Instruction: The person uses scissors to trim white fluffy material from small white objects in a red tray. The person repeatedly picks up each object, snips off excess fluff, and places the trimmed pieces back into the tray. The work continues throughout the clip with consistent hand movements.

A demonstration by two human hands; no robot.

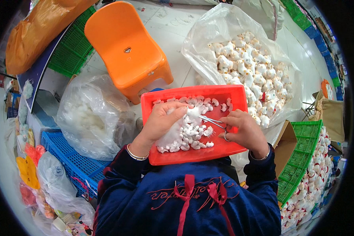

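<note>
Scissors [211, 120] gripped in right hand [243, 129], ring handle at fingers, blades pointing left. White stuffing [171, 132] pinched in left hand [163, 121], just beside blade tips; whether touching tips, cannot tell. Small white pieces [190, 135] below and around fingertips, heaped in red tray [224, 148] under both hands. Beyond grip, orange stool [124, 47] to left, clear bag [203, 39] of white toys [259, 78] to right. Left of grip, plastic bag [80, 133] of fluff, then blue crate [72, 154]; farther right, green crate [301, 157].

Navy top [145, 216]: looping red lettering [164, 194] runs across the chest.
Pale plastic bag [51, 181]: small bluish mark [58, 170], too tiny for me to read.
</note>
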